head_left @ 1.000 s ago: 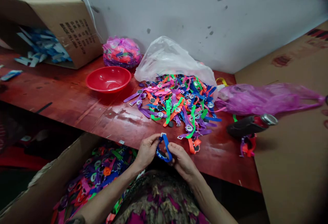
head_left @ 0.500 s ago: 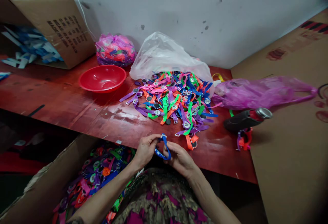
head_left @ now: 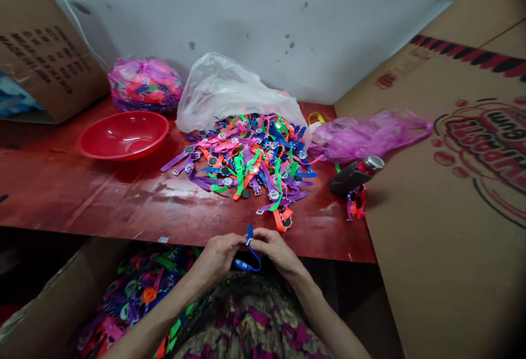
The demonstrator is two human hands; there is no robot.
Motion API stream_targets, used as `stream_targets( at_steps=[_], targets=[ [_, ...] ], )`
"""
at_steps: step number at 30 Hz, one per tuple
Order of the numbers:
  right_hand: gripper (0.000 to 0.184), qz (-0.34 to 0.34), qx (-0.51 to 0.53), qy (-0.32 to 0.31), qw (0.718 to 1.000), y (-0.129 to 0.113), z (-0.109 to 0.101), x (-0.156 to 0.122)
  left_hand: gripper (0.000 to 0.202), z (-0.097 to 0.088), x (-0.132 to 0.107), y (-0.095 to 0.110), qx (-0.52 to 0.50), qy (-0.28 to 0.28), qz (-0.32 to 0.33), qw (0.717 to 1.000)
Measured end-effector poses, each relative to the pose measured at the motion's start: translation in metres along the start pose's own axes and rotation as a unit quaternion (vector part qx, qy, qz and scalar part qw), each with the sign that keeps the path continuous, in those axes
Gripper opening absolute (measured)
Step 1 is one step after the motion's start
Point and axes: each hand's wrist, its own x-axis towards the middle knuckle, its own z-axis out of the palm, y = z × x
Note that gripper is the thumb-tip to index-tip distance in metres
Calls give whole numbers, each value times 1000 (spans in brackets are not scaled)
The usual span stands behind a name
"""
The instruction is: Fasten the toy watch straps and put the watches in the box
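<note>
Just in front of the table's near edge, my left hand (head_left: 224, 250) and my right hand (head_left: 274, 248) hold a blue wristwatch (head_left: 257, 260) between them. Its strap is bent into a loop, and one end sticks up through the white buckle. The fingers of my left hand are closed by the buckle; those of my right hand pinch the strap beside it. Beyond my hands a pile of colourful wristwatches (head_left: 246, 164) spills from a white plastic bag (head_left: 226, 87). Many more watches (head_left: 139, 288) fill a carton (head_left: 61, 282) below the table at my left.
On the red table (head_left: 123, 200) stand a red bowl (head_left: 123, 134) and a pink bag of watches (head_left: 146, 85). A printed carton (head_left: 53, 57) is at the far left. To the right lie a purple bag (head_left: 361, 134) and a dark bottle (head_left: 353, 175); cardboard (head_left: 431, 227) rises beside them.
My view has turned to the right. The blue strap's end now passes up through the buckle, where before the strap was a loop held between both hands.
</note>
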Motion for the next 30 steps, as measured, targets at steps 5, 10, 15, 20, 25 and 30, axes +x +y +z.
stream_targets(
  at_steps=[5,10,15,20,25,30],
  targets=[
    [19,-25,30,33,999,8,-5,-16,27,7,2,13,-21,-17,-59,998],
    [17,4,62,45,997,14,-7,-24,24,9,-1,25,0,-43,-8,999],
    [25,-65,247,239,937,7,-8,-19,27,14,-8,27,-26,-40,-22,999],
    [26,-132,16,264,955,-5,-26,-20,29,2,-13,15,-116,-61,-96,987],
    [43,-71,-428,369,822,-6,-57,0,37,-42,-40,-25,-98,-103,-212,967],
    [36,-85,-531,282,795,4,-37,44,43,-82,-90,-76,-118,-147,-306,933]
  ],
)
